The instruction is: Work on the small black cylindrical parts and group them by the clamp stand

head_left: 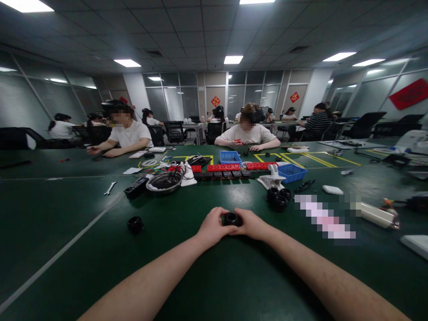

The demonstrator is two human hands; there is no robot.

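Note:
Between my two hands is a black ring-shaped part (230, 218) with a round opening facing up, low over the green table. My left hand (214, 226) curls around its left side, the thumb lying along the near edge. From the right, my right hand (250, 224) closes on the same part, its fingertips close to those of the left. A similar black round part (135, 224) lies alone to the left of my hands. Beyond my right hand, several more black round parts (278, 198) stand clustered beside a white clip base (271, 179).
Across the table (100, 267) run red socket strips (224, 167), two blue bins (291, 173), and a metal bowl (163, 182) holding dark cables. A wrench (110, 188) lies left; a white cylinder (377, 215) lies right. Two people sit opposite, one holding red-handled pliers (238, 141).

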